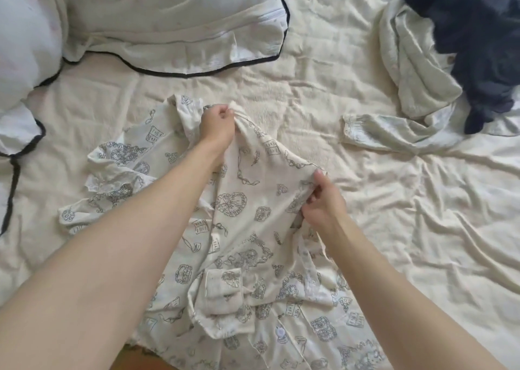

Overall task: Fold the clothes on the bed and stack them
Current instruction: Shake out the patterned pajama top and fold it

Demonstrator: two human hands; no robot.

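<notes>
Both hands pinching printed shirt [244,214]

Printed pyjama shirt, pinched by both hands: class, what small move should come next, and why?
Probably draw the two hands apart and lay the printed shirt flat. The left hand and right hand each pinch bunched fabric, and the shirt lies crumpled on the bed.

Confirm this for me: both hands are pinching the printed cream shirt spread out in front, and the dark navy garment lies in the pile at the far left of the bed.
One detail is wrong. The head view shows the dark navy garment in the pile at the far right of the bed, not the left. The rest holds: the left hand and the right hand each have a pinching grip on the printed cream shirt.
</notes>
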